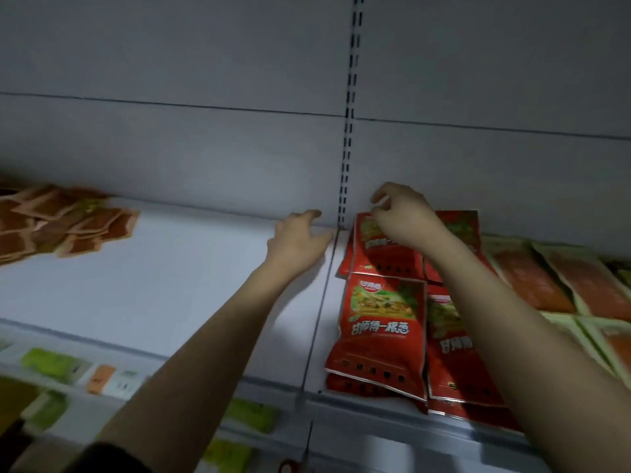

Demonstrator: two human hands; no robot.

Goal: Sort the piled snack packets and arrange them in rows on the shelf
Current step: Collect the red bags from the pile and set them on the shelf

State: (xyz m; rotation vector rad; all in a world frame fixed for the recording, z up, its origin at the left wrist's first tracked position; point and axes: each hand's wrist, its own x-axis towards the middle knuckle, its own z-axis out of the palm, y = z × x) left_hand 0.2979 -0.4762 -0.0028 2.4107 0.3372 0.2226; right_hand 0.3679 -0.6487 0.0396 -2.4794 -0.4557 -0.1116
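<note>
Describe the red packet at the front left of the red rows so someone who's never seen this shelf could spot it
Find the slotted upright on the back wall, then look just right of it on the white shelf. Among the red packets there, it is the front-left packet, nearest the shelf edge, lying atop another, uncovered by either arm.

I can read print on only one thing, the front red packet (379,331) lying on the shelf (191,268): large pale Chinese characters run across its middle, which I take as "甘师傅一根葱", though the first ones are soft. A small oval brand logo sits in its top left corner, too blurred for me to read. The red packet just right of it (447,349) bears the same lettering, half covered. The shelf-edge price tags (102,378) are illegible.
</note>
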